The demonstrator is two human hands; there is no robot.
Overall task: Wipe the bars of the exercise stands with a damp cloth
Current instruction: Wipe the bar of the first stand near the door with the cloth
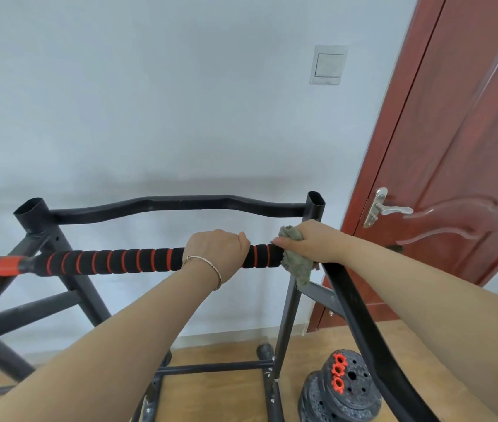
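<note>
White wall [150, 102] | left grip [215, 252] on foam bar [113, 261] | cloth [297, 266] in right grip [305, 240]

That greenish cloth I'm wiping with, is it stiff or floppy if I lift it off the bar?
Likely floppy: the cloth droops below the right hand in a ragged tail. Probably light, since fingers alone bunch it. Its nap may drag on the foam bar.
</note>
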